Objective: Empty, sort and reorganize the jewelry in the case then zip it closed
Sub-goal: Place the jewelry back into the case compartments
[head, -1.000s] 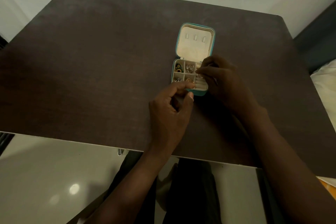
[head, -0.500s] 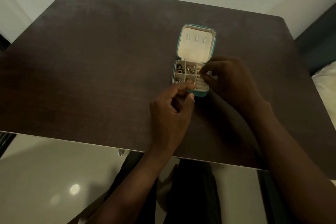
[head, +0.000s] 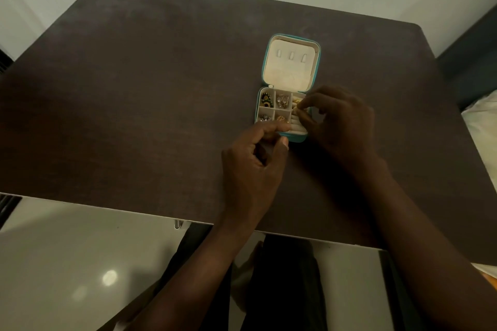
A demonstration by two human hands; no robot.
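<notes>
A small teal jewelry case [head: 291,67] lies open on the dark table [head: 161,88], cream lid flat at the far side. Its tray holds green and gold earrings [head: 266,100], silver pieces [head: 283,101], a silver item [head: 264,117] and a gold ring [head: 281,119] in separate compartments. The ring rolls [head: 297,126] run along the right side. My left hand [head: 254,166] pinches the case's near edge. My right hand [head: 338,126] is over the right side, with thumb and forefinger pinched on a small gold piece [head: 297,108] at the ring rolls.
The table's near edge runs above my lap, with glossy pale floor [head: 80,263] below. A dark sofa with a white cushion [head: 481,121] stands at the right. A white wall is behind the table.
My right hand has slid slightly right and back off the tray, uncovering more of the ring rolls, fingertips still pinched there. The left hand has stayed on the case's near edge.
</notes>
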